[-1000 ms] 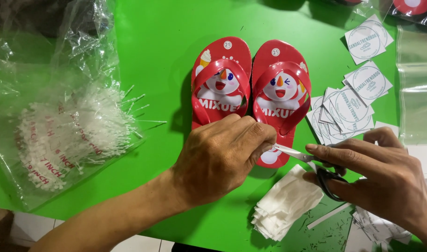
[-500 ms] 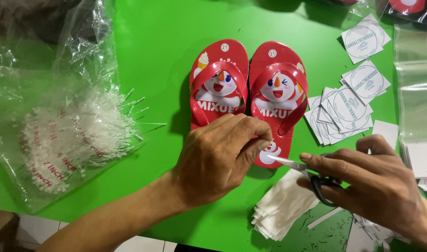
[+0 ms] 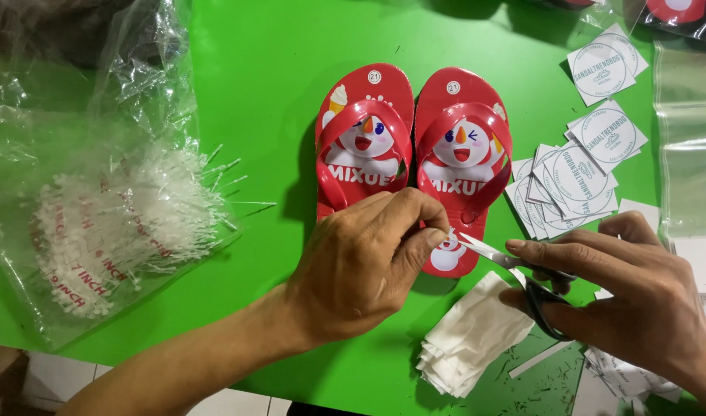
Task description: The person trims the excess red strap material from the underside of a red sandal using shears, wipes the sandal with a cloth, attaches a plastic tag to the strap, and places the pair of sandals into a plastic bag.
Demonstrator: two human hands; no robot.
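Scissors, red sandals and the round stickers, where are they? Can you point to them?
Scissors [image 3: 488,253]: head view, on the shiny blades between the two hands.
Red sandals [image 3: 364,146]: head view, on the strap of the left sandal.
Round stickers [image 3: 575,176]: head view, on the top sticker of the pile.

Both hands [image 3: 368,262] bare; forearms bare, no sleeves visible.

Just beyond the grip, the red flip-flops [image 3: 411,154] bear white snowman cartoons with orange noses. The surface [image 3: 276,92] is bright green. Right of the grip, white square tags [image 3: 573,181] carry grey round stamps; the scissors [image 3: 522,281] have black handles.
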